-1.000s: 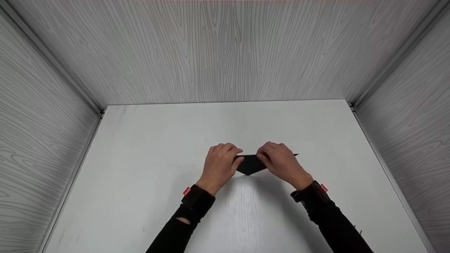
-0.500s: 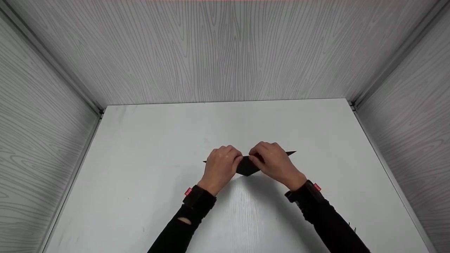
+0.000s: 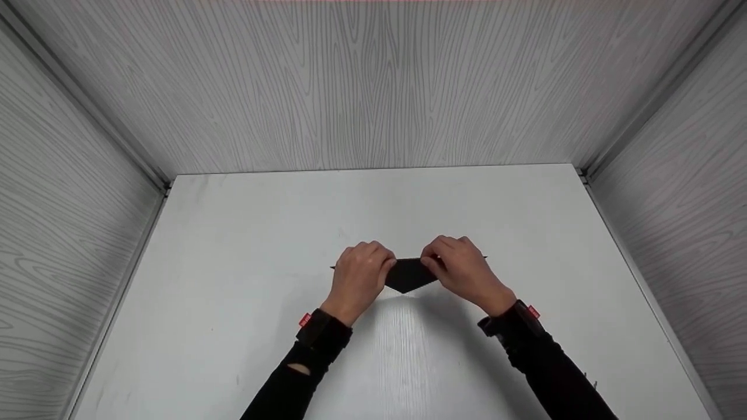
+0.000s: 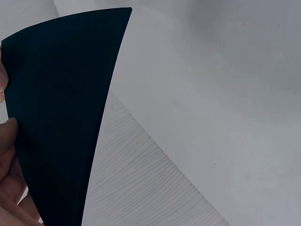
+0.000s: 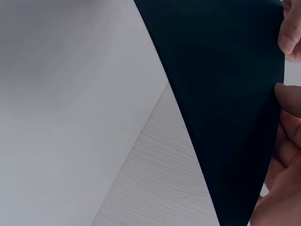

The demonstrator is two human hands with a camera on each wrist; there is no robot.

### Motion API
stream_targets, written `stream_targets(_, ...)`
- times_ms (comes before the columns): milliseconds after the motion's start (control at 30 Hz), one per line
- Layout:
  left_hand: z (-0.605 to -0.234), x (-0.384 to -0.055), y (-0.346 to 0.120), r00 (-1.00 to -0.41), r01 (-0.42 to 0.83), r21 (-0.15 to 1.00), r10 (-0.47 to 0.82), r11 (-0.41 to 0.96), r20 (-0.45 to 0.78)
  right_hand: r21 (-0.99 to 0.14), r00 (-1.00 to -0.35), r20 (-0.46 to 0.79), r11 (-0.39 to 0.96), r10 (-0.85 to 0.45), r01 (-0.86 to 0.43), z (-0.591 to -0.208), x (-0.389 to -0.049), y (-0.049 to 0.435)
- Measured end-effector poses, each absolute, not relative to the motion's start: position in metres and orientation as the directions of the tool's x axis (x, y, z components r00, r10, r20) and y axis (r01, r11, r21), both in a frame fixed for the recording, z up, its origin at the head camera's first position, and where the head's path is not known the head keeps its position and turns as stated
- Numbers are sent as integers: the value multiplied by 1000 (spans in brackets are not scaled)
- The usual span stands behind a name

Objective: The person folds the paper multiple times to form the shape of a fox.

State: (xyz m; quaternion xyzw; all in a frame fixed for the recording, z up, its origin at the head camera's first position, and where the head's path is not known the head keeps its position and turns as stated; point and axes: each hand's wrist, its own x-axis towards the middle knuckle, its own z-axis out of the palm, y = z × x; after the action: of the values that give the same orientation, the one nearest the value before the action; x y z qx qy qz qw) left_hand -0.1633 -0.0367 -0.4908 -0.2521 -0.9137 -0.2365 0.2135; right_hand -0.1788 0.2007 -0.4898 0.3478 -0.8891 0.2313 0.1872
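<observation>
The dark sheet [image 3: 407,275] lies between the two hands in the head view, near the middle of the table [image 3: 262,221], a straight edge at the top and a point below. The left hand [image 3: 356,279] and the right hand [image 3: 465,271] each pinch that top edge, fingers curled and nearly closed. Narrow tips show beyond both hands. Whether the lower point touches the table cannot be told. Handling it well probably asks for a light, even pinch and level hands, since pulling unevenly could skew or crease it. No container shows; wood-grained panels [image 3: 373,87] stand around the table.

In the left wrist view, the left thumb [image 4: 7,135] meets the sheet's edge, and a faint doubled line along the opposite edge may mean a second layer; keeping layers aligned would matter.

In the right wrist view, the right thumb [image 5: 289,100] and a fingertip [image 5: 288,42] sit at the edge; matching the left hand's grip seems wise.
</observation>
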Motion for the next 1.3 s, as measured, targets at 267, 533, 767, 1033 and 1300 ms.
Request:
stream_targets(267,-491,-165,-48,-778,558,321,348,765,523,-261,-658,548,642,-517,-721,-496,-179,216)
stream_targets(533,-494,-166,-53,-796,540,342,335,769,504,-253,-674,524,660,-521,-707,-499,-179,226)
stream_targets(767,-492,-167,-52,-793,547,345,341,763,504,-267,-675,524,653,-519,-709,-498,-179,229)
stream_targets(1033,-494,-168,-60,-815,506,361,298,783,497,-325,-725,513,677,-460,-660,-496,-178,241)
stream_targets(1300,-495,-170,-61,-808,521,358,313,775,499,-342,-729,515,671,-452,-658,-498,-178,248)
